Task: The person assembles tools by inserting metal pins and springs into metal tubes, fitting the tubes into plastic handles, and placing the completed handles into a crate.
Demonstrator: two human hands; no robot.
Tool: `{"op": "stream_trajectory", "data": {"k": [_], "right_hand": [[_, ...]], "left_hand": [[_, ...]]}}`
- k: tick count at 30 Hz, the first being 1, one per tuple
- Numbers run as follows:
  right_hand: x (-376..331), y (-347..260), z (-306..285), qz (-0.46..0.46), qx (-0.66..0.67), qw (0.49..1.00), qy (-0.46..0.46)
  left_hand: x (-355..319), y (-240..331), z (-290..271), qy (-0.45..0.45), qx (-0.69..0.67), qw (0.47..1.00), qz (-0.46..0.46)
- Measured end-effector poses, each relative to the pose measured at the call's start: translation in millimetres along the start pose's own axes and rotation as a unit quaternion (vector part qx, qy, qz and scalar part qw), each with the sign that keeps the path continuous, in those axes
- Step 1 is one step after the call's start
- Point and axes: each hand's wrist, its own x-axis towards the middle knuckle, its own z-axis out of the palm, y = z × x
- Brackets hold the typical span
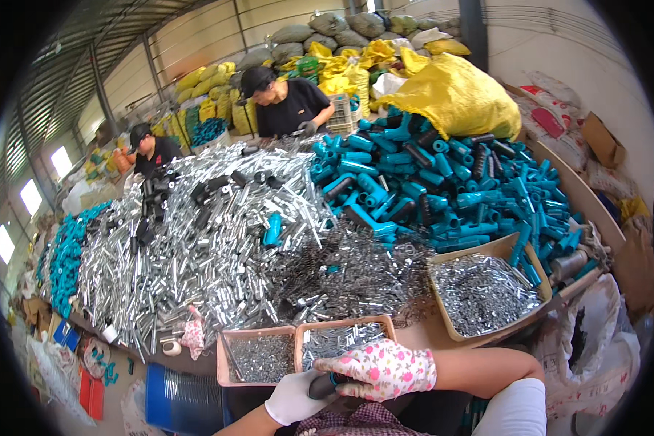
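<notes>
Close to my body, my left hand [292, 400] in a white glove and my right hand [389, 369] in a white glove with pink flowers meet around a short black handle [323, 386]. The fingers of both are closed on it, and much of the piece is hidden by the gloves. Just beyond them stand two pinkish trays side by side. Tiny metal parts fill the left tray [221, 367]; the right tray [392, 329] holds short silvery pins, and my right hand overlaps its front edge.
A beige tray [437, 299] of small metal pieces sits to the right. Piled on the table are silvery rods [196, 247], dark springs [356, 269] and teal-and-black handles [414, 174]. A blue bin [166, 400] stands low left. Two people [291, 102] work across the table.
</notes>
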Motion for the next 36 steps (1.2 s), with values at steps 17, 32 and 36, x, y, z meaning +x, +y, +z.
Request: {"op": "stream_trajectory", "data": {"k": [17,32,36], "right_hand": [[77,249,-192,0.261,-0.577,0.769,0.087],[60,58,-109,0.405,0.354,0.839,0.086],[35,-19,-61,0.376,0.406,0.833,0.013]], "left_hand": [[-4,-25,-12,-0.004,-0.058,0.993,-0.101],[-9,-56,14,0.077,-0.111,0.989,0.065],[-21,-55,13,0.08,-0.061,0.993,0.055]]}}
